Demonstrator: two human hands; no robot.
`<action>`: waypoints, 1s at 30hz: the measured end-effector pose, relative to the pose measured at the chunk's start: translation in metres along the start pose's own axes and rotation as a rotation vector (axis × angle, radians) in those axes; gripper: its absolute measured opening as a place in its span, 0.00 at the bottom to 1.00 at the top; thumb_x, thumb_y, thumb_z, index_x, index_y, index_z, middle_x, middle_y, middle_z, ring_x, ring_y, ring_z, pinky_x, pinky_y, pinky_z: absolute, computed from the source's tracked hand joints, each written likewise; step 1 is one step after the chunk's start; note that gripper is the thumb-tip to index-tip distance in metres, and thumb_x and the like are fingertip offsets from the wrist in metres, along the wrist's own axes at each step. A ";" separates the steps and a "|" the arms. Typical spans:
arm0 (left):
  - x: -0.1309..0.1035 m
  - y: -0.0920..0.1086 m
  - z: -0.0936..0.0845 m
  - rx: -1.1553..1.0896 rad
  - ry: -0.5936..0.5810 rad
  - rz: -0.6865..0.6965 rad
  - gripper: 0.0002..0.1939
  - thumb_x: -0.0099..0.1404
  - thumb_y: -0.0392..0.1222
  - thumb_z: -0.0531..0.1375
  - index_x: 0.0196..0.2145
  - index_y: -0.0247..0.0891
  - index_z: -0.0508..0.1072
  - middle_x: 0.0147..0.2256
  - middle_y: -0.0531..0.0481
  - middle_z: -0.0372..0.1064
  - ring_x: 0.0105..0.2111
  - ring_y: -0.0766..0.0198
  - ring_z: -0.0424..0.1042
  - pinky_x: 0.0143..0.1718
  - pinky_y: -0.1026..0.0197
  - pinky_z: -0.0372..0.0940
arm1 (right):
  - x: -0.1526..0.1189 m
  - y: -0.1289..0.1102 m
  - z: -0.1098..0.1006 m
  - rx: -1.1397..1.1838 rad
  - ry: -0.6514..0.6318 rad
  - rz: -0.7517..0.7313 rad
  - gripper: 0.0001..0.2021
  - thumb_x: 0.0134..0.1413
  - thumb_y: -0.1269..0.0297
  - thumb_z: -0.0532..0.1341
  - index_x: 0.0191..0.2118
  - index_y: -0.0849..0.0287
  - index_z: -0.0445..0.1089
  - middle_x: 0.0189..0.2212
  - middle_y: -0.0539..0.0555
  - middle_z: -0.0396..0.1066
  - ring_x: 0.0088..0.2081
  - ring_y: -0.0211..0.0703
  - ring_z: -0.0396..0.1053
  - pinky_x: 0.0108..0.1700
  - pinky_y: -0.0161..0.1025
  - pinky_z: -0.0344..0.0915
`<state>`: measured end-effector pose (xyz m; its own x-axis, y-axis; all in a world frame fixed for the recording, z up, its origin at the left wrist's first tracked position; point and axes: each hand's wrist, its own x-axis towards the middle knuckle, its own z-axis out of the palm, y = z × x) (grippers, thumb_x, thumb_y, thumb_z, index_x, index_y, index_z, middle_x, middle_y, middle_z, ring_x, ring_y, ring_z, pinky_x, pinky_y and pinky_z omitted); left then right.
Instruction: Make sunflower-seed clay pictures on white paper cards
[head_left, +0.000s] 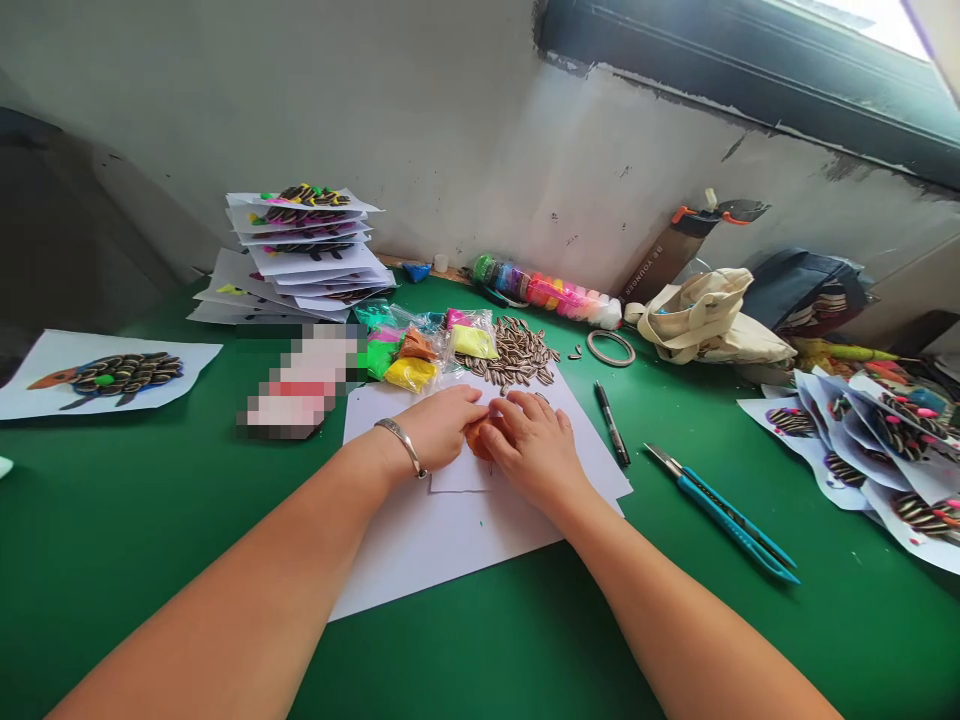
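Observation:
A flattened lump of orange modelling clay lies on a small white sheet, on top of a larger white sheet. From the left, my left hand presses the clay's edge with its fingers curled together; a silver bracelet circles that wrist. My right hand curves over the clay from the right, thumb and fingers on it, hiding part of it. Just beyond my hands are a heap of striped sunflower seeds and small bags of coloured clay, among them a yellow one.
Right of the paper lie a black pen and a blue utility knife, blade out. A tape roll, cloth bag and bottle stand farther back. Stacked seed pictures are back left, more at right.

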<state>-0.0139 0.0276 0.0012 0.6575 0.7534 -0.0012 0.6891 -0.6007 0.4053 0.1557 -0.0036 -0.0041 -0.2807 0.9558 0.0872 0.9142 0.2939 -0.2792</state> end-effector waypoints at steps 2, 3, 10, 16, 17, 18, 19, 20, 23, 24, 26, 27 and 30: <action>0.000 0.000 0.000 -0.004 -0.004 -0.001 0.17 0.62 0.28 0.51 0.44 0.37 0.72 0.45 0.45 0.66 0.46 0.58 0.65 0.50 0.57 0.61 | 0.001 -0.002 0.000 -0.023 0.010 0.008 0.14 0.61 0.54 0.51 0.48 0.48 0.66 0.53 0.53 0.64 0.55 0.52 0.57 0.54 0.55 0.52; 0.001 0.001 0.000 -0.006 -0.007 -0.004 0.16 0.62 0.28 0.51 0.43 0.37 0.72 0.44 0.45 0.66 0.46 0.58 0.65 0.50 0.57 0.61 | 0.000 -0.003 0.000 -0.029 0.010 0.010 0.14 0.60 0.54 0.51 0.48 0.49 0.66 0.52 0.54 0.64 0.54 0.52 0.57 0.53 0.55 0.53; -0.001 0.000 0.002 -0.014 -0.006 -0.016 0.14 0.61 0.28 0.52 0.40 0.37 0.73 0.41 0.45 0.66 0.43 0.58 0.65 0.47 0.57 0.62 | 0.003 -0.001 0.002 -0.024 -0.012 0.011 0.16 0.59 0.52 0.53 0.50 0.49 0.66 0.55 0.53 0.62 0.57 0.53 0.55 0.54 0.56 0.53; -0.002 -0.003 0.000 -0.019 -0.001 -0.017 0.16 0.59 0.25 0.52 0.41 0.35 0.73 0.47 0.42 0.66 0.48 0.56 0.65 0.51 0.56 0.61 | 0.005 0.005 -0.009 0.030 -0.032 -0.057 0.18 0.64 0.58 0.48 0.56 0.51 0.64 0.57 0.57 0.62 0.56 0.51 0.60 0.54 0.54 0.57; -0.003 -0.003 -0.001 -0.021 0.001 -0.019 0.16 0.59 0.24 0.52 0.41 0.34 0.73 0.47 0.42 0.66 0.48 0.56 0.65 0.51 0.56 0.61 | 0.002 0.005 -0.012 0.016 0.004 -0.094 0.19 0.64 0.60 0.48 0.57 0.53 0.64 0.58 0.59 0.61 0.56 0.52 0.59 0.56 0.53 0.57; -0.003 -0.004 -0.001 -0.024 0.003 -0.021 0.16 0.58 0.24 0.52 0.40 0.34 0.73 0.48 0.42 0.66 0.49 0.56 0.65 0.51 0.57 0.61 | -0.003 0.005 -0.013 -0.005 0.031 -0.160 0.19 0.64 0.62 0.48 0.56 0.54 0.64 0.59 0.59 0.60 0.58 0.52 0.58 0.57 0.53 0.55; -0.003 -0.004 -0.002 -0.027 0.006 -0.023 0.16 0.58 0.24 0.52 0.40 0.35 0.73 0.48 0.42 0.66 0.49 0.56 0.65 0.51 0.57 0.61 | -0.009 0.005 -0.014 -0.025 0.041 -0.218 0.18 0.64 0.62 0.49 0.56 0.52 0.65 0.59 0.58 0.60 0.60 0.52 0.55 0.60 0.54 0.51; -0.003 -0.005 -0.002 -0.030 0.009 -0.025 0.16 0.57 0.24 0.52 0.39 0.35 0.74 0.48 0.42 0.67 0.49 0.56 0.65 0.51 0.57 0.61 | -0.015 0.006 -0.015 -0.040 0.050 -0.269 0.18 0.64 0.60 0.50 0.56 0.51 0.65 0.60 0.56 0.59 0.61 0.53 0.53 0.62 0.56 0.47; -0.004 -0.006 -0.003 -0.038 0.014 -0.034 0.17 0.57 0.24 0.52 0.39 0.36 0.74 0.49 0.42 0.67 0.51 0.56 0.65 0.53 0.56 0.61 | -0.031 0.009 -0.011 -0.085 -0.016 -0.360 0.21 0.64 0.56 0.50 0.61 0.49 0.60 0.63 0.54 0.55 0.64 0.56 0.47 0.63 0.62 0.41; -0.004 -0.006 -0.003 -0.039 0.013 -0.036 0.17 0.58 0.24 0.52 0.40 0.36 0.74 0.50 0.42 0.66 0.52 0.55 0.64 0.54 0.55 0.61 | -0.033 0.011 -0.009 -0.100 -0.038 -0.378 0.22 0.64 0.55 0.50 0.62 0.48 0.57 0.64 0.54 0.54 0.65 0.57 0.45 0.63 0.65 0.40; -0.004 -0.006 -0.003 -0.042 0.004 -0.046 0.18 0.59 0.25 0.52 0.42 0.35 0.74 0.53 0.41 0.65 0.54 0.55 0.62 0.56 0.54 0.59 | -0.035 0.013 -0.006 -0.114 -0.072 -0.398 0.24 0.64 0.53 0.50 0.64 0.46 0.54 0.65 0.53 0.51 0.66 0.59 0.42 0.62 0.67 0.38; -0.004 -0.005 -0.003 -0.044 -0.004 -0.053 0.18 0.59 0.25 0.51 0.43 0.34 0.74 0.53 0.40 0.64 0.55 0.54 0.61 0.57 0.54 0.58 | -0.035 0.014 -0.005 -0.112 -0.082 -0.405 0.25 0.64 0.51 0.50 0.64 0.45 0.53 0.66 0.52 0.50 0.66 0.59 0.41 0.63 0.67 0.37; -0.005 -0.002 -0.004 -0.061 -0.029 -0.081 0.19 0.61 0.25 0.51 0.46 0.32 0.73 0.54 0.38 0.63 0.55 0.55 0.61 0.58 0.55 0.56 | -0.032 0.017 -0.005 -0.083 -0.109 -0.408 0.24 0.64 0.49 0.48 0.64 0.41 0.54 0.66 0.48 0.48 0.67 0.58 0.39 0.64 0.66 0.35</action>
<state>-0.0196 0.0266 0.0037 0.6099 0.7900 -0.0625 0.7210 -0.5205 0.4574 0.1818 -0.0292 -0.0069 -0.6492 0.7573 0.0712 0.7412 0.6508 -0.1644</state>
